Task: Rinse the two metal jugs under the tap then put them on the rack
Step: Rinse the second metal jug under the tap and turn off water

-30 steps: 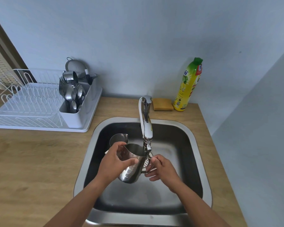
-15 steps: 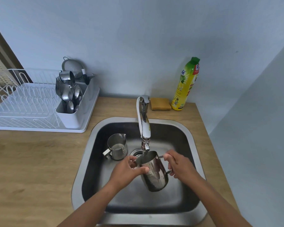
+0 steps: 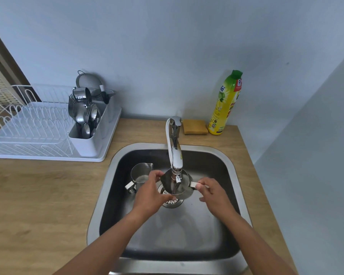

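You're holding one jug point(image 3: 177, 184) under the tap point(image 3: 174, 147): left hand point(image 3: 150, 195) gripping its body, right hand point(image 3: 212, 192) pinching its handle. Second jug point(image 3: 140, 173) is sitting left of the tap.

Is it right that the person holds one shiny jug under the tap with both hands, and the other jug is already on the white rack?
Not quite. The head view shows the other jug sitting in the sink, not on the white rack. The rest is right: both the left hand and right hand hold one jug under the tap.
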Demonstrator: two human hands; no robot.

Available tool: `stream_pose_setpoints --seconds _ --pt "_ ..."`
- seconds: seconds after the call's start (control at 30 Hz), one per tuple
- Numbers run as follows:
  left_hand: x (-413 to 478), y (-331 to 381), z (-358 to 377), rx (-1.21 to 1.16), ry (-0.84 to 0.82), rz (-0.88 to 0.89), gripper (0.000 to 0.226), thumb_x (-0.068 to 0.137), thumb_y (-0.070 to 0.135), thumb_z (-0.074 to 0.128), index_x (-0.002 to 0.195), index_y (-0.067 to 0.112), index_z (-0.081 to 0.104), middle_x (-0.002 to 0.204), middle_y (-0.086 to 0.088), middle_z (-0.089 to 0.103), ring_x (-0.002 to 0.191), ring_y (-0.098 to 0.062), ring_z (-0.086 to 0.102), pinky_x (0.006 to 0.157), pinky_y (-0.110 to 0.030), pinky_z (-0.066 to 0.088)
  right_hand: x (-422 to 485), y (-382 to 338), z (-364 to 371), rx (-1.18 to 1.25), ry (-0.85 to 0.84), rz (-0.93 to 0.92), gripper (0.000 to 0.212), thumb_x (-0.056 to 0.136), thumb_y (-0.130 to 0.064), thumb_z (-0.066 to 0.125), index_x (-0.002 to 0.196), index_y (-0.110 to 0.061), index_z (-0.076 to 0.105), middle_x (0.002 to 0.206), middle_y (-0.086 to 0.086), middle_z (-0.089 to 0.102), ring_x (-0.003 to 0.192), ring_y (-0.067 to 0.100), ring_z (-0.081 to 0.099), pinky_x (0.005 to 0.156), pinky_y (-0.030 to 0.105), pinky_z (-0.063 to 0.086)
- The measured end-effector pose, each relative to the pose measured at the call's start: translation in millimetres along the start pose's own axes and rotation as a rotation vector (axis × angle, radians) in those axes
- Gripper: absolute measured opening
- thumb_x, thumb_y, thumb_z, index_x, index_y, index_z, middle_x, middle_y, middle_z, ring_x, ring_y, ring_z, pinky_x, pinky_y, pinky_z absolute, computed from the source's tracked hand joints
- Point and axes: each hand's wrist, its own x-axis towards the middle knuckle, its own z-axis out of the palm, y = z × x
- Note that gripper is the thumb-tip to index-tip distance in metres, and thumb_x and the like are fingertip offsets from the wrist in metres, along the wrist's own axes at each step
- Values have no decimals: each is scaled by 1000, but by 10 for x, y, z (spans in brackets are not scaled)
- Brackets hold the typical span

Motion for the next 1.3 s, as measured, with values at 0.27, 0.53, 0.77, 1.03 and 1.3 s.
stream_pose_setpoints --seconds 0.27,0.53,0.77,1.03,1.3 --pt "-31 71 -214 131 128 159 82 58 38 92 125 34 46 120 15 60 105 -6 59 85 -29 54 112 59 240 238 -31 105 12 98 -11 53 90 -6 60 94 16 61 93 25 62 79 36 61" --pt "-78 59 -318 149 116 181 81 59 51 87 127 32 48 124 14 56 103 -1 55 87 -19 46 28 21 381 332 -140 200 22 104 -17 39 87 -15 53 94 13 70 83 28 71 65 37 55" --pt "-131 -66 -208 -55 -9 -32 79 47 77 76 110 31 59 91 13 71 84 0 67 81 -30 59 -35 -27 162 98 -168 201 27 104 -31 35 95 -15 54 75 12 61 56 23 64 44 30 53" --pt "-47 -132 -153 -168 -36 -62 80 56 31 94 124 28 53 112 8 66 106 -10 62 99 -31 50 -7 -27 174 82 -111 102 20 103 -20 39 90 -16 54 87 6 60 71 20 63 53 33 55" --pt "-51 -95 -145 -177 -46 -47 77 58 41 91 124 26 54 102 11 69 98 -7 65 92 -31 55 11 -41 139 74 -109 155 23 104 -24 39 91 -15 55 84 10 63 64 25 67 44 25 49"
